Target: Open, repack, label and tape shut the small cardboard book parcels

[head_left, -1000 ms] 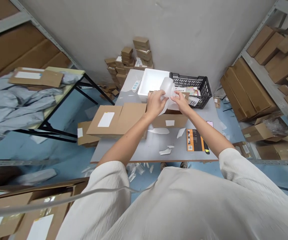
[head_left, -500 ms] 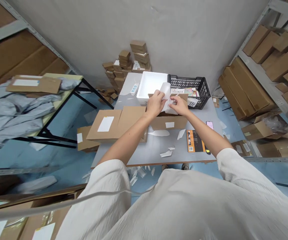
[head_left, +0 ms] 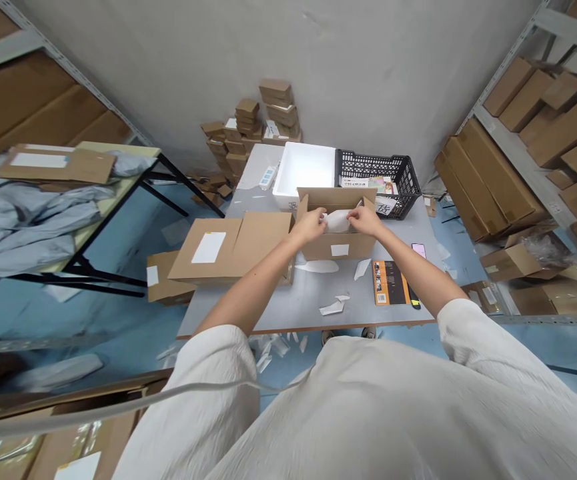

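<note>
A white wrapped bundle (head_left: 339, 221) is held down inside an open cardboard box (head_left: 338, 241) by both hands. The left hand (head_left: 311, 225) is curled over the bundle's left end, with its fingers bent down past the box's rim. The right hand (head_left: 364, 221) is closed on the bundle's right end, its fingertips pinched on the white wrapping. The bundle lies between the two hands, below the top edge of the box, and what is wrapped within it cannot be told. The box's flaps are stood up beyond and to either side of the hands.

Just left of the left hand, a flattened carton (head_left: 228, 246) with a white label is laid on the grey table (head_left: 288, 303). Beyond both hands, a white foam tray (head_left: 305, 170) is set, and to the right of it a black plastic crate (head_left: 398, 175) with printed items inside. Nearer than the right hand, an orange-and-black book (head_left: 389, 282) is laid flat, with a phone (head_left: 419, 250) just beyond it. Scraps of white paper (head_left: 332, 307) are scattered on the table nearer than the box. Small brown boxes (head_left: 258, 117) are stacked against the wall, well beyond the hands.
</note>
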{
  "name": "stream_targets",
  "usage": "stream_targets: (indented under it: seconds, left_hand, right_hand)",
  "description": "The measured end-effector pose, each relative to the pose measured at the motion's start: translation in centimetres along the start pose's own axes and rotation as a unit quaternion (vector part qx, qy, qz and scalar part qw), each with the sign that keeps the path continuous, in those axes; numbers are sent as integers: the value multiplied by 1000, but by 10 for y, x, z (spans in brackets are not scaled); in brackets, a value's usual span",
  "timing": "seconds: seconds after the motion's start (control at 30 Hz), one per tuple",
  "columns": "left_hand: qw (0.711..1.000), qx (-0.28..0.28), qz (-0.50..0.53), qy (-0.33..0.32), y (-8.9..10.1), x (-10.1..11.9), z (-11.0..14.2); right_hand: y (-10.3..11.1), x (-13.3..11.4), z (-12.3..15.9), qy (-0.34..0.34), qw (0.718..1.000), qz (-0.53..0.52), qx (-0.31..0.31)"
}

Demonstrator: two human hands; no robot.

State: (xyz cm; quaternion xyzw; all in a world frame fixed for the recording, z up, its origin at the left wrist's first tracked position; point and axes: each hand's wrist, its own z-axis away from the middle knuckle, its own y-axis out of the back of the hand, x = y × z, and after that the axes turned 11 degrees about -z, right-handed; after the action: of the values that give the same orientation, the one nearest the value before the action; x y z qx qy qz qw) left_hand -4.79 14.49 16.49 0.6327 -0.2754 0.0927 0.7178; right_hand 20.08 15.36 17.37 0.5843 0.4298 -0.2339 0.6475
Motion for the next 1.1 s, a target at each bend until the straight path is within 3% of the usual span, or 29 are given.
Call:
stream_targets:
  seconds: [0.1, 0.27, 0.47, 0.53, 0.63, 0.73, 0.83, 1.1]
  left_hand:
    - [999, 33, 5, -8, 1, -6, 6]
    - [997, 79, 8, -4, 7, -17, 16]
    - [994, 105, 18, 32, 5, -36, 34]
    - [993, 105, 27, 54, 2, -42, 41]
    - [991, 92, 45, 83, -3, -53, 51]
    - [990, 83, 64, 95, -7, -63, 58]
    - [990, 66, 84, 96, -9, -70, 62]
    - [992, 40, 83, 85, -9, -67, 69]
  right_hand:
    - [9, 2, 5, -29, 999, 30, 13]
    - [30, 13, 13, -37, 995, 9, 89]
    - [58, 54, 29, -71, 983, -37, 164]
    - [63, 72, 39, -114, 974, -77, 180]
    - [63, 97, 60, -186, 956, -161, 159]
    - [56, 112, 80, -186, 957, -191, 109]
    - [47, 116, 88, -175, 958, -211, 87]
    - [33, 114, 82, -165, 953, -236, 99]
